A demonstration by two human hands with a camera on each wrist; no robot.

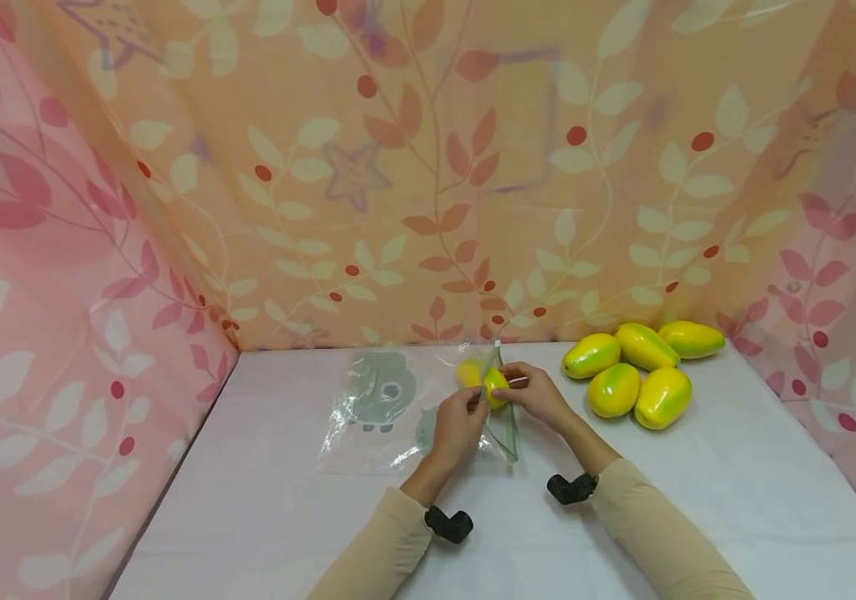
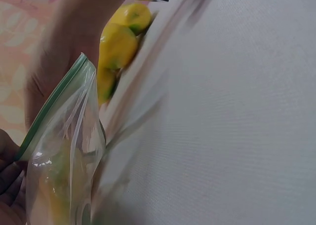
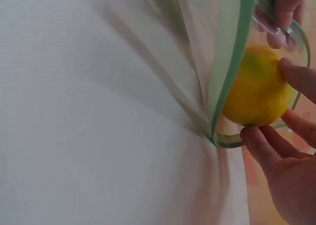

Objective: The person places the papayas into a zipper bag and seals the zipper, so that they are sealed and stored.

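Note:
A clear zip bag (image 1: 347, 450) with a green-edged mouth and a grey cartoon print lies on the table, its mouth spread open toward the right. My left hand (image 1: 459, 429) pinches the near rim of that mouth. With thumb and fingertips, my right hand (image 1: 543, 398) holds a yellow-green mango (image 3: 261, 89) in the bag's opening. The mango's far end shows through the clear plastic, left of the green rim (image 3: 237, 47). In the left wrist view, the plastic partly blurs the mango (image 2: 60, 185).
Several more mangoes (image 1: 663, 397) sit grouped at the back right of the white-covered table (image 1: 262, 533). Behind the table hangs a leaf-patterned orange curtain (image 1: 428, 192), with pink cloth (image 1: 22, 333) along the sides. Each wrist carries a black camera (image 1: 448, 525).

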